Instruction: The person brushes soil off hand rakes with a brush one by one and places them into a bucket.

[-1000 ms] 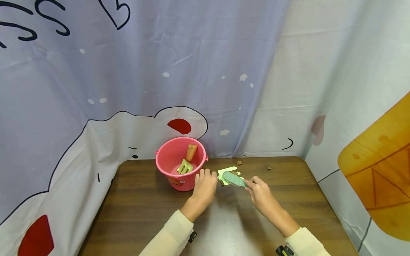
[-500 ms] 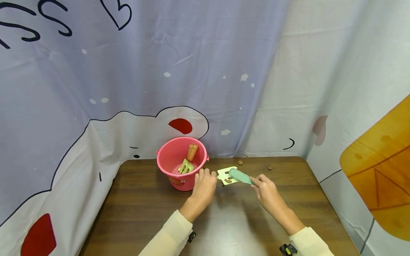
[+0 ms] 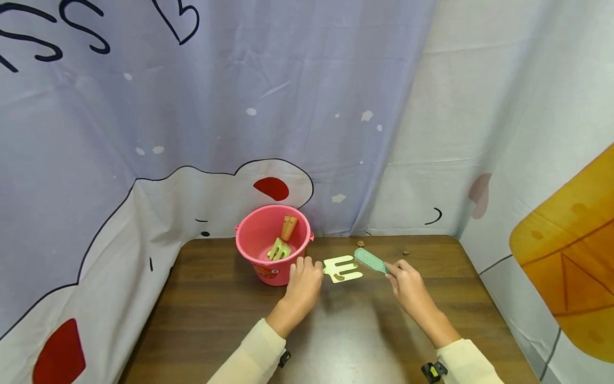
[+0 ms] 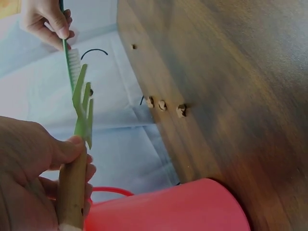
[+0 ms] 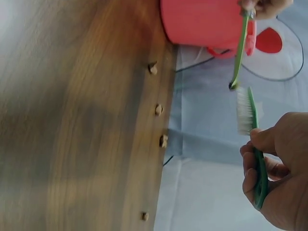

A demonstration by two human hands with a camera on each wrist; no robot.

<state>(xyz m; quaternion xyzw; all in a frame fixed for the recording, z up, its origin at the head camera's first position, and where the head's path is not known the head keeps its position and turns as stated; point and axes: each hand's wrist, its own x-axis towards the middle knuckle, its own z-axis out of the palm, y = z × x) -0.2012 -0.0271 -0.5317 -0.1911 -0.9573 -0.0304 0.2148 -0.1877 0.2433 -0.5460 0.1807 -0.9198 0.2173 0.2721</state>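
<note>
My left hand [image 3: 302, 285] grips the wooden handle [image 4: 72, 192] of a small hand fork with pale green tines [image 3: 340, 260], held above the table just right of the pink bucket [image 3: 244, 234]. A brown smear [image 3: 339, 277] shows on the tines, and a dark bit [image 5: 233, 85] clings near a tine's tip in the right wrist view. My right hand [image 3: 412, 290] holds a green brush [image 3: 370, 260] by its handle, thumb along it. White bristles [image 5: 244, 113] face the fork, the brush head right at the tine tips.
Inside the bucket stands another green fork [image 3: 278, 249] with wooden handles [image 3: 288, 228] showing. Several small brown crumbs, such as one crumb [image 4: 181, 110], lie along the far edge of the wooden table [image 3: 216, 320]. A printed curtain [image 3: 312, 106] hangs behind.
The brush has slid right, from lying across the tines to their tips. The fork has turned so its tines show broad and spread to the right. My left hand stays beside the bucket.
</note>
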